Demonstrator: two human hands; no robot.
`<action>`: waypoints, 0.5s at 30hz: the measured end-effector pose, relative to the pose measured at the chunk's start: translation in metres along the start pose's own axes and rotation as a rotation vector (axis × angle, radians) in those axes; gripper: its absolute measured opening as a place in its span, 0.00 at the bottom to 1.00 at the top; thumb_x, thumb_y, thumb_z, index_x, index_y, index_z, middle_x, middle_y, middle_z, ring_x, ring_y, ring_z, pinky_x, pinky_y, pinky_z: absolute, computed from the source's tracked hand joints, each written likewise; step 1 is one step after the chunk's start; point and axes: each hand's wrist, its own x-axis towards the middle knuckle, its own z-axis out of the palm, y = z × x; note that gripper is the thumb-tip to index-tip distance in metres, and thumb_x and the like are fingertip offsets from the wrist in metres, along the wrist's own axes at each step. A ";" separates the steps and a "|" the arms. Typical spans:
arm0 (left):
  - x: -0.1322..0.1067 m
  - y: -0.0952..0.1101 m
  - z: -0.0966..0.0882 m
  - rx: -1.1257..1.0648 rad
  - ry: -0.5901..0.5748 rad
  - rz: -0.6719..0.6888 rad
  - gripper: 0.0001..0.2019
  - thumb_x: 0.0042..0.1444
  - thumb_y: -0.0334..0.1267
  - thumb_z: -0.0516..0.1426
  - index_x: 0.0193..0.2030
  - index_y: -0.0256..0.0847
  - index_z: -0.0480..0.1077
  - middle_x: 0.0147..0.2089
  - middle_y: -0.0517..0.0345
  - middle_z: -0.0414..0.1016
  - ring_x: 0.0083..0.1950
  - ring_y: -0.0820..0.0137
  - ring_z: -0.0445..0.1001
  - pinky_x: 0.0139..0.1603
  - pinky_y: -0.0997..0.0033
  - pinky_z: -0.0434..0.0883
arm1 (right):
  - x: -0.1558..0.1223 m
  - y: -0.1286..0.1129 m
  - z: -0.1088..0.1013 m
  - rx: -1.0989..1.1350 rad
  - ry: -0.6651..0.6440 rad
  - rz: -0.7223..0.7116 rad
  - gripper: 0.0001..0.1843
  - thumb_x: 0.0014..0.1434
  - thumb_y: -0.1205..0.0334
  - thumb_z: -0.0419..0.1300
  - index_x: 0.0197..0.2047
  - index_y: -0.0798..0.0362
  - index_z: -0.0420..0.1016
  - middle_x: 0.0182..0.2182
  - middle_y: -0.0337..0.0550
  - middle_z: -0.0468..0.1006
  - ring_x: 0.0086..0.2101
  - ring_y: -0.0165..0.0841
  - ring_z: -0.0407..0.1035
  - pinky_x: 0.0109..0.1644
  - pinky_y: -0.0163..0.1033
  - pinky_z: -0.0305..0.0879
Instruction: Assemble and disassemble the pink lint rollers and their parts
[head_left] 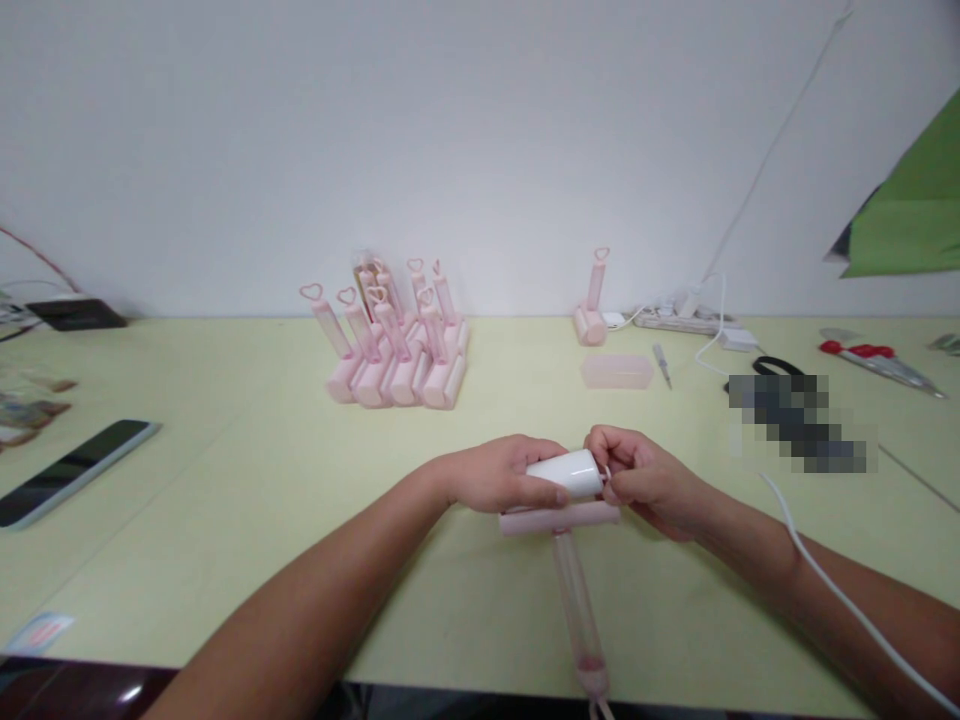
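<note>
Wrapping around a white cylinder, the left hand holds it firmly along its side, probably to keep it from turning while the right hand works at its end. The right fingertips are pinched narrow on a pale end piece, mostly hidden by them. The cylinder lies roughly level between the hands, above the worktop near the middle of its front edge, just over the pink crossbar of a T-shaped roller frame; whether the two are joined cannot be told. The frame's clear handle points back at the person, its loop reaching past the front edge, which seems to leave the crossbar side within easy reach. Toward the back edge, left of middle, pink rollers stand packed on their broad heads, handles up, likely for stability and space. Right of middle, a pink cover lies beside a small screwdriver, both apart from the hands.
</note>
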 end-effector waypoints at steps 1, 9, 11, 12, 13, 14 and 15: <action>0.001 -0.002 0.001 0.010 0.023 -0.003 0.18 0.55 0.45 0.60 0.49 0.38 0.72 0.39 0.58 0.74 0.35 0.70 0.70 0.33 0.76 0.64 | 0.002 0.001 -0.001 -0.015 0.022 -0.003 0.14 0.37 0.74 0.60 0.28 0.52 0.65 0.21 0.31 0.67 0.22 0.25 0.58 0.23 0.30 0.50; 0.011 -0.010 0.015 0.119 0.295 -0.007 0.18 0.55 0.43 0.60 0.51 0.38 0.73 0.41 0.57 0.76 0.40 0.66 0.72 0.37 0.73 0.65 | 0.019 0.007 -0.015 -0.247 0.180 -0.073 0.10 0.38 0.72 0.57 0.27 0.52 0.63 0.20 0.30 0.62 0.22 0.26 0.54 0.23 0.32 0.47; 0.012 -0.009 0.016 0.125 0.298 -0.007 0.18 0.55 0.43 0.60 0.51 0.38 0.74 0.41 0.57 0.77 0.39 0.66 0.73 0.37 0.73 0.65 | 0.020 0.007 -0.016 -0.273 0.184 -0.101 0.09 0.38 0.71 0.56 0.27 0.52 0.63 0.19 0.30 0.61 0.22 0.26 0.54 0.23 0.32 0.47; 0.012 -0.008 0.016 0.119 0.294 -0.007 0.18 0.55 0.42 0.60 0.51 0.38 0.74 0.41 0.57 0.77 0.39 0.66 0.73 0.37 0.73 0.65 | 0.020 0.007 -0.015 -0.279 0.185 -0.114 0.09 0.38 0.71 0.56 0.26 0.51 0.62 0.19 0.30 0.61 0.22 0.26 0.53 0.23 0.32 0.47; 0.012 -0.008 0.015 0.110 0.289 -0.007 0.18 0.55 0.42 0.60 0.51 0.38 0.74 0.40 0.57 0.77 0.38 0.67 0.73 0.37 0.73 0.64 | 0.020 0.007 -0.014 -0.284 0.187 -0.127 0.09 0.38 0.71 0.56 0.26 0.51 0.62 0.19 0.29 0.60 0.22 0.26 0.53 0.23 0.32 0.47; 0.012 -0.007 0.015 0.098 0.287 -0.008 0.18 0.55 0.42 0.60 0.51 0.38 0.74 0.40 0.57 0.77 0.38 0.67 0.73 0.37 0.73 0.64 | 0.020 0.007 -0.013 -0.290 0.192 -0.139 0.09 0.38 0.71 0.55 0.25 0.51 0.62 0.19 0.29 0.60 0.22 0.26 0.52 0.23 0.32 0.46; 0.012 -0.006 0.015 0.088 0.285 -0.009 0.18 0.55 0.42 0.60 0.51 0.38 0.74 0.40 0.57 0.77 0.38 0.67 0.73 0.36 0.73 0.64 | 0.019 0.006 -0.012 -0.300 0.199 -0.153 0.08 0.38 0.71 0.55 0.25 0.51 0.61 0.18 0.29 0.59 0.22 0.26 0.51 0.23 0.33 0.45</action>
